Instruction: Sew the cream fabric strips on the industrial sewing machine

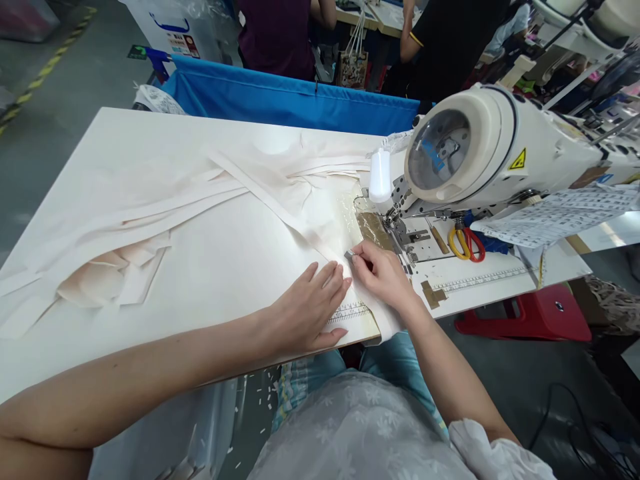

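My left hand (313, 307) lies flat with fingers spread on the table, its fingertips on a pale cloth strip (280, 210). Just right of it, my right hand (377, 270) pinches a small grey metal piece (349, 255) between thumb and forefinger, over the cloth. More cream cloth strips (185, 200) lie loosely across the white table (210, 287). A printed ruler scale (350, 312) shows beside my left hand. The sewing machine (465, 147) stands to the right, its needle area beyond my right hand.
Scissors with yellow and red handles (467, 243) lie under the machine arm, near printed paper (565, 217). A blue cloth trough (290, 97) borders the far table edge. Two people sit beyond it. A red stool (530, 317) stands at the lower right.
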Demonstrator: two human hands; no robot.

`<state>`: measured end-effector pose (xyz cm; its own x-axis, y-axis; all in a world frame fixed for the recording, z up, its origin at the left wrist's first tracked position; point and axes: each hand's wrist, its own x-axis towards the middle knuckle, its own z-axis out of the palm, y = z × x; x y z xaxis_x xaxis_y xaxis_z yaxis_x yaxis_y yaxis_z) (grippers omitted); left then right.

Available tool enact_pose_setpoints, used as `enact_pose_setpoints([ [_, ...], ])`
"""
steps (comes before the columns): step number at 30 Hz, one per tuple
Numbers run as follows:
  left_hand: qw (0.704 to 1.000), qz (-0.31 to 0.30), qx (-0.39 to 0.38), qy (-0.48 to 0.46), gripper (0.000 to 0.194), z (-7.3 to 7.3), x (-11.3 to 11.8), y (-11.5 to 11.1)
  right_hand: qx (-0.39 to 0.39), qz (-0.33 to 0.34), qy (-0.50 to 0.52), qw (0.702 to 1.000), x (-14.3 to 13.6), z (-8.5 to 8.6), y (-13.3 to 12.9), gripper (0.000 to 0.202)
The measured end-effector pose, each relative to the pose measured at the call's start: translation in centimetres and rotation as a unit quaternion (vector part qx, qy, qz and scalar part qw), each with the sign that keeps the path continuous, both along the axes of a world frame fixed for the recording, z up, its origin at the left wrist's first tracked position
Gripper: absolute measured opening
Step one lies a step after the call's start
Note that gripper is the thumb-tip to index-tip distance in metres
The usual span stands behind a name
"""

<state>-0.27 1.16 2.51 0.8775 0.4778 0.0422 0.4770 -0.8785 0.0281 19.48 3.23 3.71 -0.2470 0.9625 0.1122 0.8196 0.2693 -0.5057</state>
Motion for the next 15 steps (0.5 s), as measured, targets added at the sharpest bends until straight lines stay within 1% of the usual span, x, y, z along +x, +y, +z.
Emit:
enact_pose_setpoints([
  [3, 1.0, -0.003, -0.002, -0.002, 0.076, -0.1, 0.0, 0.0, 0.007, -0.005, 0.005, 1.0, -0.4, -0.7, -0.3, 0.016],
  [6, 1.0, -0.003, -0.003, -0.008, 0.075, -0.1, 0.0, 0.1, 0.006, -0.002, -0.027, 1.0, -1.1, -1.1, -0.5, 0.018],
  [10, 1.0, -0.004, 0.003, -0.001, 0.075, 0.0, 0.0, 0.1, 0.012, 0.01, -0.066, 0.998, -1.1, -0.7, -0.6, 0.019],
  [13, 1.0, -0.003, 0.004, 0.005, 0.075, -0.1, 0.0, 0.0, -0.002, 0.023, -0.042, 0.999, -0.3, -0.1, -0.7, 0.016],
  [15, 1.0, -0.003, 0.003, 0.008, 0.075, -0.1, 0.0, 0.0, 0.0, 0.011, -0.001, 1.0, 0.3, -0.1, -0.9, 0.015],
])
